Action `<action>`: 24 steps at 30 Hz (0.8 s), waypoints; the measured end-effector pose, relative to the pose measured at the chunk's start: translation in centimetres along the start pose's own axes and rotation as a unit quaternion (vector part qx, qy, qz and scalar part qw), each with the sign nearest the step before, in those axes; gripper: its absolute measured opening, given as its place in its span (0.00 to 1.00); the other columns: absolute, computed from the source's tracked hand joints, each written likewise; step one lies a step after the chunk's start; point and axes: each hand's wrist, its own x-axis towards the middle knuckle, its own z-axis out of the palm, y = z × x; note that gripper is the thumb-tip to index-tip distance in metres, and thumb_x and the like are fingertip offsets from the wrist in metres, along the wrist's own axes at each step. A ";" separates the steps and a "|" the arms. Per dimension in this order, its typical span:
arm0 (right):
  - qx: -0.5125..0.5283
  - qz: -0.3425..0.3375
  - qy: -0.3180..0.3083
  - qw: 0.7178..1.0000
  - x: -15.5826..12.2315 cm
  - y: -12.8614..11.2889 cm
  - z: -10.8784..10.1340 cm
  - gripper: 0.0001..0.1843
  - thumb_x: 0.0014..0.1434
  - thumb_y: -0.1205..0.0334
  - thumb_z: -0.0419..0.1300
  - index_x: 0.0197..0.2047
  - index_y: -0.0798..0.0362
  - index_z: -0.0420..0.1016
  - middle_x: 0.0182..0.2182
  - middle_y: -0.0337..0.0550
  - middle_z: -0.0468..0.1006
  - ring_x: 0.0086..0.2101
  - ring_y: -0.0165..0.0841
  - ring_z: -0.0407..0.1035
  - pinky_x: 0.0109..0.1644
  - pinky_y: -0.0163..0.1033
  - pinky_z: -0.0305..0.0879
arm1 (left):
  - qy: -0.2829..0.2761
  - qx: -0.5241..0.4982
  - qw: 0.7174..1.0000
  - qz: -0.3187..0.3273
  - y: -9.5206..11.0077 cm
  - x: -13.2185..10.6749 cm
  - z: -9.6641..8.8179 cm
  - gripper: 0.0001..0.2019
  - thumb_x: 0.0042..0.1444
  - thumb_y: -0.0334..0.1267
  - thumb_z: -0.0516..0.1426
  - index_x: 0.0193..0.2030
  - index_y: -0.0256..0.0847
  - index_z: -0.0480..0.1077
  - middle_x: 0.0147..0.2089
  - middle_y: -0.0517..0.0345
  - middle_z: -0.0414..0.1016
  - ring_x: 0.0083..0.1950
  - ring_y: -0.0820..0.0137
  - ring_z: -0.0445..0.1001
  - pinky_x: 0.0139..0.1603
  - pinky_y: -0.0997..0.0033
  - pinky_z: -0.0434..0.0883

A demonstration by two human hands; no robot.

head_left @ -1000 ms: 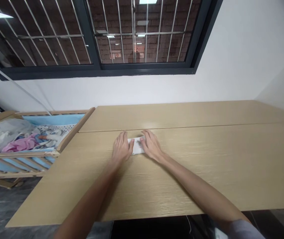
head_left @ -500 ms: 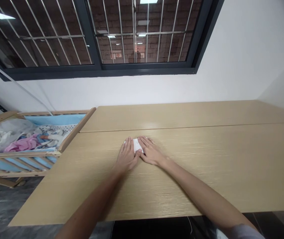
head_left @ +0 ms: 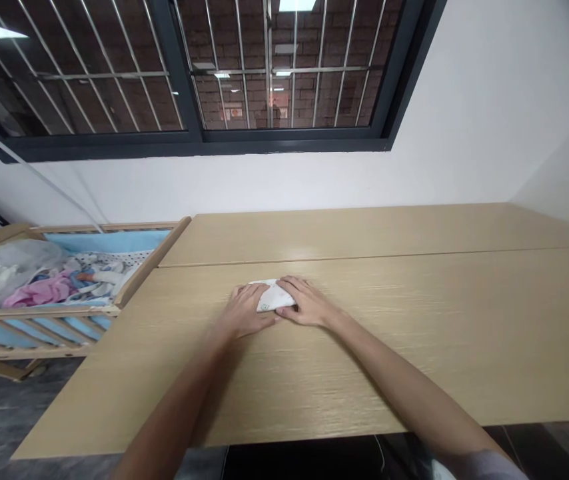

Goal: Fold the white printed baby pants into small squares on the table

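Observation:
A small white folded cloth (head_left: 275, 298) with a faint print lies on the wooden tabletop (head_left: 364, 333), between my two hands. My left hand (head_left: 248, 312) rests at its left end, the fingers bent over the edge and the thumb stretched out apart along the near side. On the other end, my right hand (head_left: 307, 303) grips the cloth, fingers over the far edge and thumb at the near edge. Parts of the cloth are hidden under the fingers of both hands.
Left of the table stands a wooden crib (head_left: 154, 260) with blue lining, holding a pink cloth (head_left: 44, 291) and other fabrics. A seam runs across the tabletop. Behind it rise a white wall (head_left: 264, 180) and a dark-framed window (head_left: 289, 140) with metal bars.
My left hand has slid left and lost its flat pose, its fingers now bent. More of the white cloth shows. My right hand has curled around its end, having lain flatter before.

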 end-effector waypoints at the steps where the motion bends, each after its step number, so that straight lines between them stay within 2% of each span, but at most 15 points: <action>1: 0.013 0.002 0.004 1.000 0.0 0.2 0.1 0.38 0.62 0.48 0.59 0.70 0.56 0.58 0.65 0.59 0.64 0.65 0.50 0.57 0.67 0.57 0.53 | 0.001 -0.003 1.000 0.002 -0.2 0.0 0.1 0.31 0.56 0.51 0.62 0.63 0.42 0.63 0.63 0.47 0.71 0.65 0.53 0.66 0.66 0.50 0.60; 4: 0.058 0.005 0.029 0.998 0.0 0.8 0.8 0.37 0.58 0.58 0.60 0.69 0.55 0.59 0.64 0.57 0.66 0.63 0.47 0.60 0.67 0.54 0.56 | 0.014 -0.009 1.000 -0.009 -0.3 0.1 0.7 0.21 0.57 0.35 0.57 0.58 0.44 0.67 0.61 0.50 0.73 0.64 0.58 0.68 0.65 0.54 0.60; 7: 0.085 0.022 0.062 0.994 0.4 0.7 1.0 0.33 0.55 0.65 0.59 0.65 0.53 0.64 0.61 0.53 0.71 0.60 0.45 0.64 0.65 0.52 0.58 | 0.040 -0.016 0.999 -0.026 0.4 0.2 0.7 0.17 0.58 0.30 0.52 0.53 0.45 0.69 0.57 0.53 0.75 0.62 0.62 0.69 0.64 0.58 0.61; 10: 0.116 0.056 0.080 0.988 1.1 0.3 0.0 0.28 0.55 0.67 0.59 0.60 0.51 0.69 0.55 0.49 0.76 0.54 0.44 0.69 0.61 0.51 0.62 | 0.078 -0.013 0.995 -0.052 1.6 0.4 -0.3 0.13 0.63 0.34 0.51 0.51 0.46 0.70 0.56 0.52 0.74 0.60 0.60 0.69 0.62 0.56 0.63; 12: 0.179 0.087 0.096 0.975 1.9 0.0 -1.5 0.26 0.56 0.64 0.60 0.59 0.52 0.69 0.51 0.48 0.78 0.48 0.42 0.72 0.55 0.48 0.68 | 0.121 -0.042 0.988 -0.082 2.3 0.5 -1.4 0.11 0.65 0.39 0.51 0.50 0.44 0.72 0.53 0.50 0.74 0.58 0.58 0.70 0.60 0.54 0.65; 15: 0.292 0.118 0.131 0.940 3.4 0.0 -4.2 0.29 0.56 0.55 0.65 0.59 0.53 0.66 0.43 0.46 0.77 0.41 0.38 0.73 0.45 0.43 0.71 | 0.170 -0.212 0.954 -0.128 2.9 0.8 -2.8 0.13 0.63 0.47 0.54 0.47 0.41 0.71 0.48 0.50 0.77 0.51 0.59 0.75 0.52 0.58 0.72; 17: 0.349 0.141 0.120 0.919 4.5 0.3 -5.6 0.35 0.53 0.52 0.68 0.60 0.52 0.63 0.42 0.45 0.76 0.39 0.37 0.73 0.40 0.41 0.72 | 0.145 -0.316 0.923 -0.162 3.0 1.0 -2.9 0.17 0.62 0.49 0.55 0.51 0.39 0.67 0.46 0.50 0.79 0.47 0.61 0.79 0.46 0.63 0.75; 18: 0.370 0.159 0.099 0.910 5.0 0.6 -6.1 0.37 0.52 0.52 0.70 0.61 0.51 0.62 0.43 0.45 0.75 0.38 0.36 0.73 0.38 0.39 0.72 | 0.122 -0.335 0.916 -0.181 3.0 1.1 -2.6 0.19 0.62 0.49 0.55 0.53 0.39 0.64 0.46 0.50 0.80 0.45 0.62 0.80 0.43 0.64 0.75; 21: 0.391 0.220 0.016 0.893 6.1 2.0 -6.0 0.36 0.46 0.55 0.75 0.56 0.53 0.67 0.43 0.47 0.76 0.35 0.34 0.74 0.33 0.37 0.70 | 0.070 -0.289 0.926 -0.232 3.1 1.1 -1.2 0.21 0.62 0.47 0.56 0.56 0.36 0.60 0.38 0.52 0.81 0.39 0.63 0.81 0.38 0.66 0.74; 24: 0.385 0.242 -0.037 0.890 6.8 3.6 -4.2 0.32 0.44 0.57 0.77 0.49 0.56 0.71 0.39 0.46 0.78 0.34 0.34 0.74 0.33 0.35 0.70 | 0.044 -0.200 0.945 -0.256 3.3 0.8 0.3 0.18 0.60 0.44 0.58 0.53 0.38 0.64 0.35 0.52 0.80 0.38 0.60 0.80 0.38 0.64 0.72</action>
